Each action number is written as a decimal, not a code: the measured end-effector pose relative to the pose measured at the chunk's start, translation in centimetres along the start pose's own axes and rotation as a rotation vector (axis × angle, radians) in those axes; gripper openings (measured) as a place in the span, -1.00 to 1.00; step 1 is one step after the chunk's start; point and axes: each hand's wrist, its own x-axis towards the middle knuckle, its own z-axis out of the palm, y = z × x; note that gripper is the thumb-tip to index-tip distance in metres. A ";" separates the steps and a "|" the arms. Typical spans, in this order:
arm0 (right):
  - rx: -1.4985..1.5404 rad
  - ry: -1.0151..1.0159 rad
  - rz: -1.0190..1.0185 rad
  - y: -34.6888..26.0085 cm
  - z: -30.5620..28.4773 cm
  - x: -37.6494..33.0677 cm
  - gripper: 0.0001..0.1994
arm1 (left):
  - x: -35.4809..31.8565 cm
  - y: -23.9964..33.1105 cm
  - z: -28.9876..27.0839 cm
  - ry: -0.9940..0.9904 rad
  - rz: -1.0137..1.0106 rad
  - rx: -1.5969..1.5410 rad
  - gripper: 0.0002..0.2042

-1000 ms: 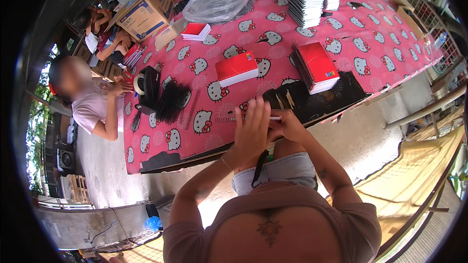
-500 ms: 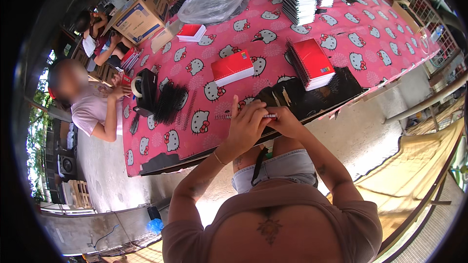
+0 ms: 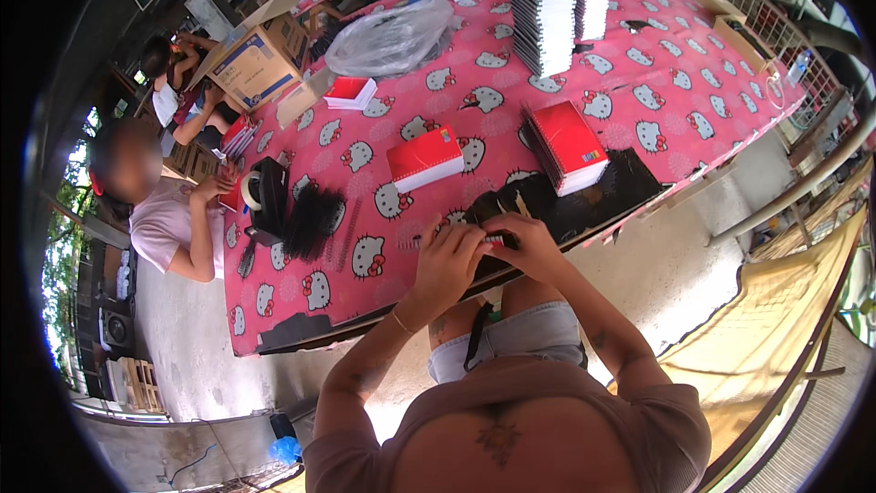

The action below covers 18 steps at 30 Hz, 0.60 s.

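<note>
My left hand (image 3: 447,260) and my right hand (image 3: 525,246) meet at the table's near edge, both closed on a small notebook (image 3: 494,240) seen edge-on. Most of it is hidden by my fingers. A thin spiral binding coil (image 3: 410,243) sticks out to the left past my left hand. Just beyond lies a stack of red notebook blocks (image 3: 424,158) without coils. To its right is a stack of red notebooks (image 3: 566,148) with dark spiral bindings. Loose black coils (image 3: 313,222) lie in a heap on the left.
A black tape dispenser (image 3: 267,196) stands left of the coils. Tall stacks of spiral notebooks (image 3: 544,18) rise at the back, near a clear plastic bag (image 3: 392,36) and a cardboard box (image 3: 255,64). A co-worker (image 3: 173,219) sits at the left edge, handling a red notebook.
My left index finger, stretched upward before, is now bent down at the notebook. The fingers of my right hand have risen over its edge. The whole view has shifted slightly.
</note>
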 end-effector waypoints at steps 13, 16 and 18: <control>0.033 -0.122 0.172 -1.7 -2.9 -0.3 -0.85 | 0.0 0.8 0.0 0.043 0.037 0.031 -0.81; 0.193 -0.156 0.197 -1.4 -3.5 0.0 -0.89 | 0.1 0.8 0.0 0.060 0.043 0.011 -0.81; 0.152 -0.204 0.134 -1.6 -4.0 0.4 -0.91 | 0.1 0.8 -0.3 0.066 0.052 -0.013 -0.82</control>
